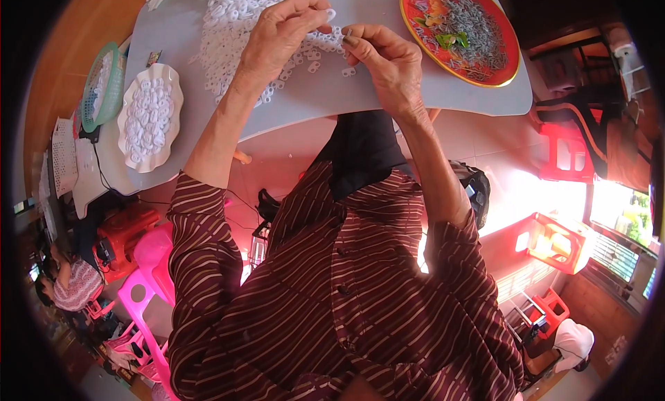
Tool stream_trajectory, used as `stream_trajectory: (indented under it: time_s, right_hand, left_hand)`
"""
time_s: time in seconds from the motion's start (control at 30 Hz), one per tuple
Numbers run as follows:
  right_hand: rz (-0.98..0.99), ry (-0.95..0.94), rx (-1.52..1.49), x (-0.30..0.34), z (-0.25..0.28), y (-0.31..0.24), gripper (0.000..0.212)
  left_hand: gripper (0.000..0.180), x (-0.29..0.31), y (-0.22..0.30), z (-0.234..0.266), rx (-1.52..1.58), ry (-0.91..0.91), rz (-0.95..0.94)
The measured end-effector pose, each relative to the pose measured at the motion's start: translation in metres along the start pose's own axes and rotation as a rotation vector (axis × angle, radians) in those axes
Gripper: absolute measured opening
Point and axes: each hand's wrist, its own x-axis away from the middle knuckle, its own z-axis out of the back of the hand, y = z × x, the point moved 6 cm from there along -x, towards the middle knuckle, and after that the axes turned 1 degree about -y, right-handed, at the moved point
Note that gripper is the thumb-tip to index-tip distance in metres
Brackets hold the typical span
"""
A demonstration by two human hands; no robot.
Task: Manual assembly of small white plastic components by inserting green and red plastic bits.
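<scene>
My left hand is over the table with its fingertips closed on a small white plastic clip. Close beside it, my right hand pinches thumb against forefinger; a thin grey sliver like a nail shows at the tips. The two hands are slightly apart. Beneath and beyond them spreads a large heap of white plastic clips, with some scattered toward the near edge. To the right, a red plate with a yellow rim holds many grey nails.
A cream wavy-edged dish of white pieces and a green basket stand at the left of the grey table. Below are a pink chair and red stools. Another person sits at far left.
</scene>
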Motion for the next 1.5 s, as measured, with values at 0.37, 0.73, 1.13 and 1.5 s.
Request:
stream_trajectory:
  time_s: [0.37,0.73,1.13,1.5]
  right_hand:
    - [0.023,-0.055,0.048,0.000,-0.007,-0.003,0.026]
    - [-0.021,-0.119,0.068,-0.001,-0.010,-0.001,0.032]
    - [-0.037,-0.123,0.079,0.001,-0.011,-0.003,0.033]
    - [-0.024,-0.122,0.113,0.000,-0.010,0.000,0.032]
  left_hand:
    - [0.016,0.014,0.008,-0.008,0.020,0.002,-0.078]
    - [0.018,0.016,0.003,-0.007,0.006,-0.040,-0.081]
    - [0.015,0.018,0.001,-0.006,0.045,0.006,-0.090]
    - [0.013,0.022,0.007,-0.010,-0.077,0.037,-0.138]
